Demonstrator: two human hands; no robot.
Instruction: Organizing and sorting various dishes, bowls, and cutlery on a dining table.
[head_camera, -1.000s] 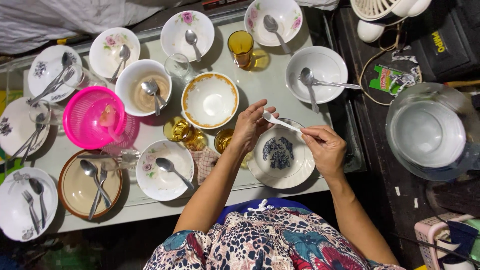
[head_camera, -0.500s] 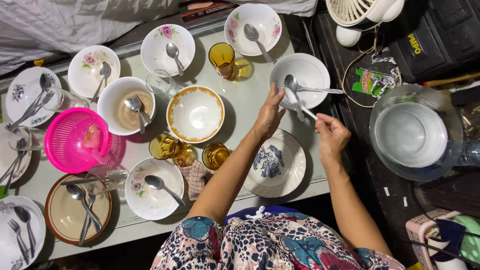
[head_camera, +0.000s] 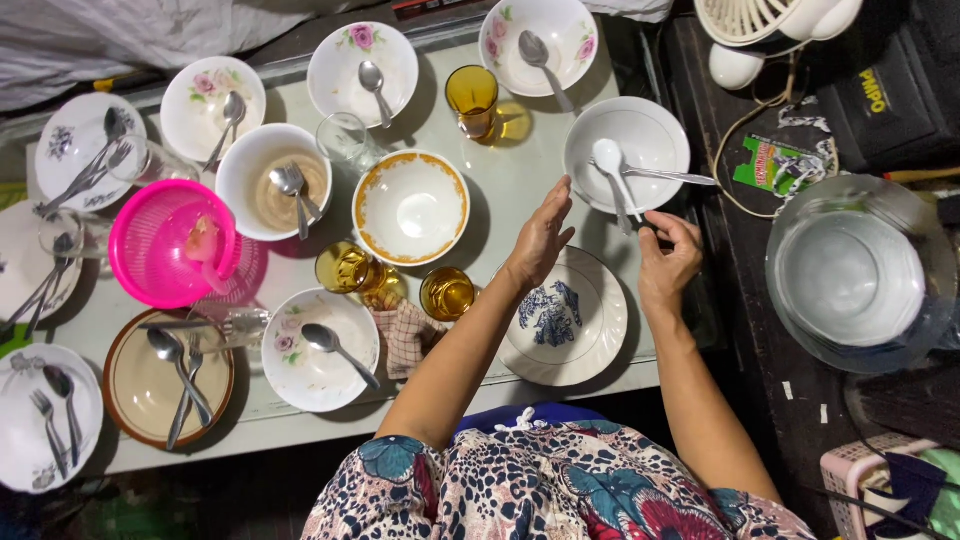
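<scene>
A white plastic spoon (head_camera: 610, 165) is seen lying in the plain white bowl (head_camera: 650, 128) — both hands empty: left hand (head_camera: 541, 240) flat open, right hand (head_camera: 668, 255) loosely curled.

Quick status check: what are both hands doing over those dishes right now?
Left hand open, empty. Right hand empty, beside white bowl. White spoon lies in that bowl with metal spoon. Nothing blocking.
</scene>
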